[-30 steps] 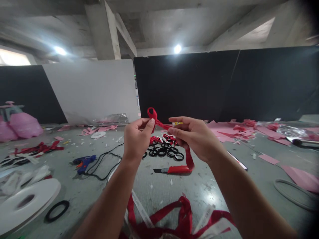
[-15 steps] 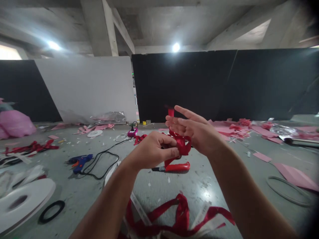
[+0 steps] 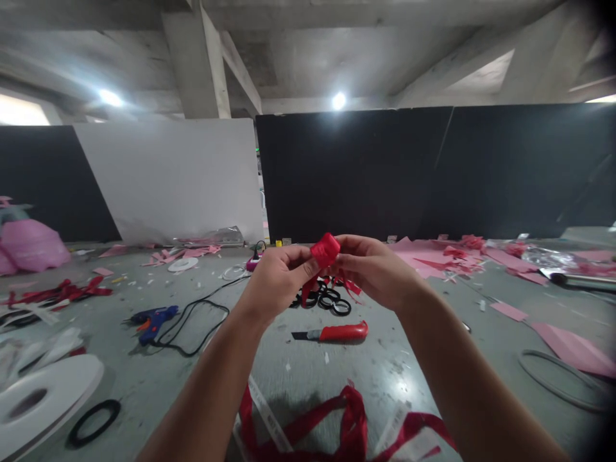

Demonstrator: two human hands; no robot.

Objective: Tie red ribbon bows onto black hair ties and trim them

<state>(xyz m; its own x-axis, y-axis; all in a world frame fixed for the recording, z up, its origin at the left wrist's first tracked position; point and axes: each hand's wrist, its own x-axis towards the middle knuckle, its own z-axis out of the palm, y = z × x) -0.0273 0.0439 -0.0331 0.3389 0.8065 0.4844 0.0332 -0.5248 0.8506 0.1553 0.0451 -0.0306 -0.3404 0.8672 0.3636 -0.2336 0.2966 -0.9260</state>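
Note:
A red ribbon (image 3: 325, 250), gathered into a loop, is held up between my two hands above the table. My left hand (image 3: 283, 276) pinches it from the left, thumb towards me. From the right, my right hand (image 3: 373, 266) grips its other side with thumb and fingers together. Loose ribbon tails hang below. Beneath them lie several black rings (image 3: 330, 300), partly hidden by the ribbon and left hand. Closer to me a red utility knife (image 3: 342, 332) lies with its blade pointing left. More red ribbon (image 3: 353, 417) is spread at the near edge, with white printed strips among it.
On the left are a blue glue gun (image 3: 154, 321) with a black cord, a large white spool (image 3: 52, 391) and a black ring (image 3: 94, 423). Pink paper scraps (image 3: 423, 253) lie at the back right. A pink spray bottle (image 3: 33, 244) stands far left.
My right hand, spread open before, has closed on the ribbon. Both hands have drawn together with the ribbon raised, uncovering the black rings below.

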